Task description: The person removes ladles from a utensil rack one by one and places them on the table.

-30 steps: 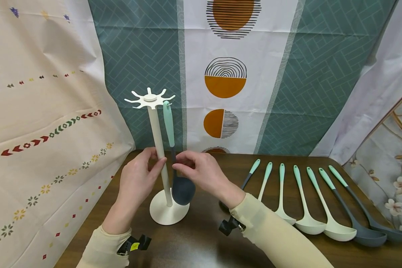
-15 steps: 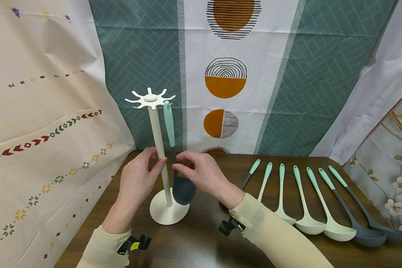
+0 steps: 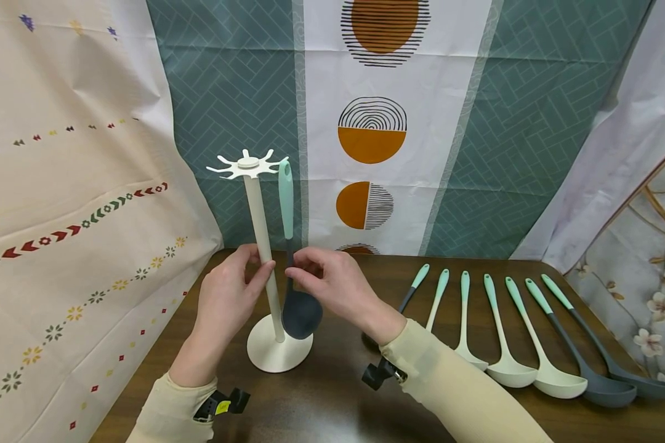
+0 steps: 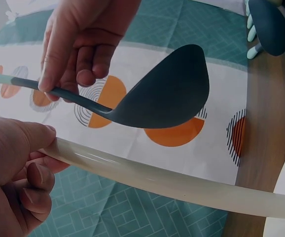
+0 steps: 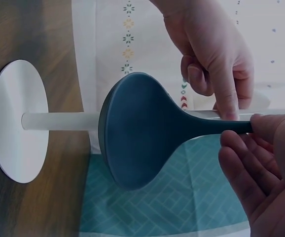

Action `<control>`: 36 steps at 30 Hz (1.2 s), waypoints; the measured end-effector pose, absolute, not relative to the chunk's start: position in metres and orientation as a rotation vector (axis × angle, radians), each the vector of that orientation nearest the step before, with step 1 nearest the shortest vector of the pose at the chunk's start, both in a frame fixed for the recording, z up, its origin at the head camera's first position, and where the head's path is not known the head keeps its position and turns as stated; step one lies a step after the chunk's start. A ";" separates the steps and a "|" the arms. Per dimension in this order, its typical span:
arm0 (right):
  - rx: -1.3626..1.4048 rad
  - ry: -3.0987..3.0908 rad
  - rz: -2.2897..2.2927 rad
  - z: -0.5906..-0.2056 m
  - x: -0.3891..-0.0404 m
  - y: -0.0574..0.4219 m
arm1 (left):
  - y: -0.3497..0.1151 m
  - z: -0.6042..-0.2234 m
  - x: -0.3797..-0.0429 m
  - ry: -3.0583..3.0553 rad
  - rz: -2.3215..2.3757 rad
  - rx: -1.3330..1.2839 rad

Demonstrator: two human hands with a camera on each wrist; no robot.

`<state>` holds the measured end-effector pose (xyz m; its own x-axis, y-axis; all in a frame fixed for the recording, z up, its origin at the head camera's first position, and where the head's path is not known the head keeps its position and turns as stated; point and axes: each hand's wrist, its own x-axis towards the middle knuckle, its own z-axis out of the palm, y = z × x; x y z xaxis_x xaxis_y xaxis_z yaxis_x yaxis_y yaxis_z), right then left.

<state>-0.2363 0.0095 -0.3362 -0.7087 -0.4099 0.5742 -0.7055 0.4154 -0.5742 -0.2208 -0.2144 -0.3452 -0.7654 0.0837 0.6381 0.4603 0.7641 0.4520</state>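
A white utensil stand (image 3: 263, 231) with a ring of hooks (image 3: 248, 163) on top rises from a round base (image 3: 260, 351). My left hand (image 3: 234, 289) pinches its post between thumb and fingers. Just right of the post, my right hand (image 3: 332, 283) pinches the dark shaft of a ladle (image 3: 302, 315). This ladle hangs upright, its mint handle (image 3: 286, 200) upward and its holed end right at the tip of one hook. In the right wrist view the ladle bowl (image 5: 137, 131) overlaps part of the post.
Several ladles lie in a row on the wooden table (image 3: 321, 394) at right, some with white bowls (image 3: 560, 384), others with dark bowls (image 3: 609, 391). My right forearm covers part of the row. Patterned cloths (image 3: 366, 92) hang behind and at the sides.
The ladle's handle end has shifted right and slightly up, from over the hook to the hook's tip, and its bowl has swung slightly left. Both hands stay in nearly the same place.
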 end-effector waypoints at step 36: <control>0.733 -2.425 1.253 -0.350 -0.246 0.038 | -0.213 -0.347 -0.222 -2.352 -0.832 -0.393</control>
